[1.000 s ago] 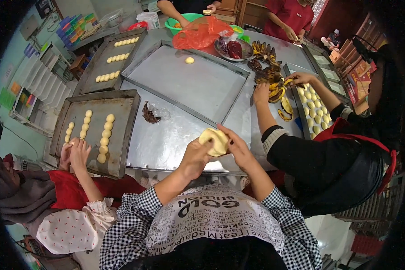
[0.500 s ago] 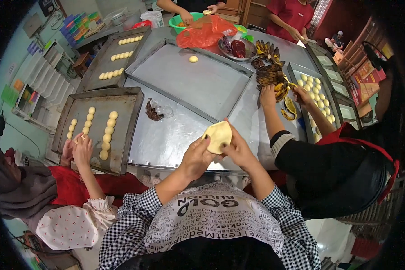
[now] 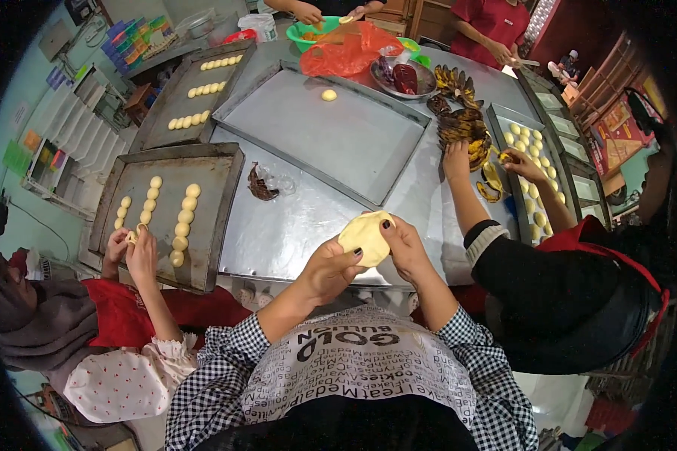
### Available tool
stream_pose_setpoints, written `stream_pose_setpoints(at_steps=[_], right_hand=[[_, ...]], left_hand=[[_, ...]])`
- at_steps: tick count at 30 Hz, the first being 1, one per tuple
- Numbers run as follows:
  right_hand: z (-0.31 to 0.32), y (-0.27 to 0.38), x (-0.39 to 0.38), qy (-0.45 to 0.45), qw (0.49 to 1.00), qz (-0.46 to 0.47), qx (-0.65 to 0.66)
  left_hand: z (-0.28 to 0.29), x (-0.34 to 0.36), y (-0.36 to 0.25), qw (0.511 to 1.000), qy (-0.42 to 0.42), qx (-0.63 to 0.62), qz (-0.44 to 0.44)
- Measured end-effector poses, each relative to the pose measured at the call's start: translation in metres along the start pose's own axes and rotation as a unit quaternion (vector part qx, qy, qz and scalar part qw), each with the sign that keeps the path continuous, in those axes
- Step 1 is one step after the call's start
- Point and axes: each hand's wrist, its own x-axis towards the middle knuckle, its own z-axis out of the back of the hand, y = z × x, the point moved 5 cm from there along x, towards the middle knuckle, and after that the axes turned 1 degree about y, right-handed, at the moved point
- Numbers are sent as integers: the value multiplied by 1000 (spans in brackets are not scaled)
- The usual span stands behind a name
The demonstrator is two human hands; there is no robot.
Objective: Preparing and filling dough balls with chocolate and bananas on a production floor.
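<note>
Between my two hands, above the near edge of the metal table (image 3: 293, 252), is a flattened round of pale yellow dough (image 3: 365, 234). My left hand (image 3: 329, 269) pinches its lower left rim, thumb on top. On the right side my right hand (image 3: 406, 246) grips the edge, its thumb lying on the upper face. The fingers beneath the dough are hidden. Beyond my hands lies a large metal tray (image 3: 316, 139) with a single dough ball (image 3: 329, 95) toward its far side.
At left, a co-worker's hands (image 3: 137, 248) hold dough over a tray (image 3: 229, 192) with rows of dough balls. To the right, another person's hands (image 3: 457, 159) handle dark bananas (image 3: 462, 124) beside a tray of dough balls (image 3: 534, 150). A red plastic bag (image 3: 346, 52) and metal bowl (image 3: 421, 79) sit farther back.
The dough has turned in my hands and looks rounder and wider now. My right thumb has moved up to its upper right edge. The left co-worker has lifted dough off the tray.
</note>
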Motion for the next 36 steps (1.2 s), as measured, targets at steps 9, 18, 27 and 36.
stream_pose_setpoints(at_steps=[9, 18, 27, 36], right_hand=[[-54, -9, 29, 55, 997, -21, 52], [-67, -58, 116, 199, 964, -154, 82], [-128, -152, 251, -74, 883, 153, -436], [-124, -147, 245, 48, 784, 83, -613]], left_hand=[[31, -21, -33, 995, -39, -29, -91], [113, -92, -66, 956, -209, -91, -184], [117, -133, -87, 927, -238, -89, -276], [120, -126, -86, 925, -250, -102, -269]])
